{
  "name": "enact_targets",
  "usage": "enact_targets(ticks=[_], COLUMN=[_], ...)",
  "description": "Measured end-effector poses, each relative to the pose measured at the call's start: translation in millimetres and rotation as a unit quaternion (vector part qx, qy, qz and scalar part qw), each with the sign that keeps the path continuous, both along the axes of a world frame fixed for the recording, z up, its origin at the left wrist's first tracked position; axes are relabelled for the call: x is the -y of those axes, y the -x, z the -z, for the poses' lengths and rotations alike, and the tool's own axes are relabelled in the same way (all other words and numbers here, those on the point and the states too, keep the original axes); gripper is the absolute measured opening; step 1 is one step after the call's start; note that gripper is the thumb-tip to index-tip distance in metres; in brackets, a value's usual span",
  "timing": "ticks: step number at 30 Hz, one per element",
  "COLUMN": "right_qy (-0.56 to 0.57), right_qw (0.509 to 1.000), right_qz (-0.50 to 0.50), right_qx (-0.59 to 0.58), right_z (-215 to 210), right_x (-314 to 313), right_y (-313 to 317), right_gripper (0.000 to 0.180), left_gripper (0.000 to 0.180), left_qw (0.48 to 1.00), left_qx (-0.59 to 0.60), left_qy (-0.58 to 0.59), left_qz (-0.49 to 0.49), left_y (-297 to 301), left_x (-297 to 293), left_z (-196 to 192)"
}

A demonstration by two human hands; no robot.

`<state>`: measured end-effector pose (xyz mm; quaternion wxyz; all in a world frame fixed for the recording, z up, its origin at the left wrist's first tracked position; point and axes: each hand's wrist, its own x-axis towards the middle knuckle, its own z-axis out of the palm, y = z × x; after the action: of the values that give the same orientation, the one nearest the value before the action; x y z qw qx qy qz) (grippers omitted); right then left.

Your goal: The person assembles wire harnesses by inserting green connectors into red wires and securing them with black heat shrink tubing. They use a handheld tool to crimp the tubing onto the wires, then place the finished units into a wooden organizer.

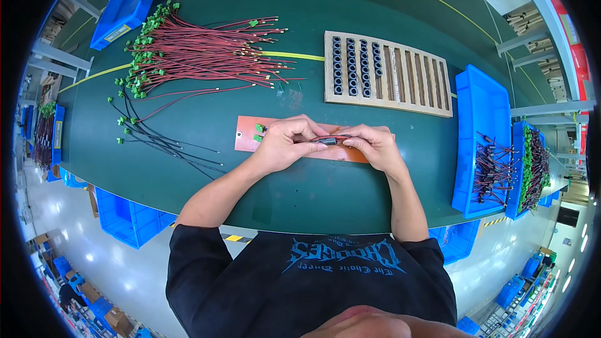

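Both my hands are closed in pinches over an orange-brown board (245, 139) on the green table. Between them runs a short stretch of red and black wires (341, 138). My left hand (289, 143) grips the wires on the left and my right hand (374, 148) on the right. A small dark cylinder (329, 141) sits on the wires beside my left fingertips. Two green connectors (258, 138) lie at the board's left end, close to my left hand. My fingers cover the rest of the wires and part of the board.
A bundle of red wires (206, 53) with green connectors lies at the back left, loose black wires (169, 141) nearer. A slotted wooden rack (389, 105) holding dark cylinders (351, 69) stands behind my hands. Blue trays (464, 138) with wire assemblies line the right edge; another blue tray (128, 1) is far left.
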<state>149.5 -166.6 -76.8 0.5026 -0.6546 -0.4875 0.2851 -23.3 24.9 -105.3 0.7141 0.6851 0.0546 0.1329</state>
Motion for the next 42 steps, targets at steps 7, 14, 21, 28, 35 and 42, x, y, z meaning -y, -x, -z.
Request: enact_targets(ticks=[7, 14, 21, 28, 35, 42], right_qy=[-0.016, -0.005, -0.035, 0.0, -0.043, -0.001], right_qw=[0.998, 0.999, 0.999, 0.997, 0.994, 1.0], right_qz=[-0.037, 0.038, -0.013, -0.035, -0.057, 0.004], right_qx=[-0.04, 0.018, -0.03, -0.066, -0.081, 0.019], right_z=[3, 3, 3, 2, 6, 3], right_x=[3, 0, 2, 5, 3, -2], right_y=[-7, 9, -2, -7, -6, 7], right_gripper=[0.014, 0.016, 0.013, 0.014, 0.011, 0.009], left_gripper=[0.018, 0.013, 0.015, 0.012, 0.016, 0.023], left_qw=[0.998, 0.999, 0.994, 0.988, 0.993, 0.997], left_qx=[-0.017, -0.027, -0.001, -0.005, 0.01, -0.004], left_qy=[0.057, -0.021, 0.103, 0.15, 0.11, 0.023], left_qz=[0.024, 0.006, 0.039, 0.033, 0.045, 0.068], left_y=[1, 2, 1, -1, 0, 2], left_x=[-3, 3, -2, -2, -3, -4], left_z=[2, -9, 3, -5, -2, 0])
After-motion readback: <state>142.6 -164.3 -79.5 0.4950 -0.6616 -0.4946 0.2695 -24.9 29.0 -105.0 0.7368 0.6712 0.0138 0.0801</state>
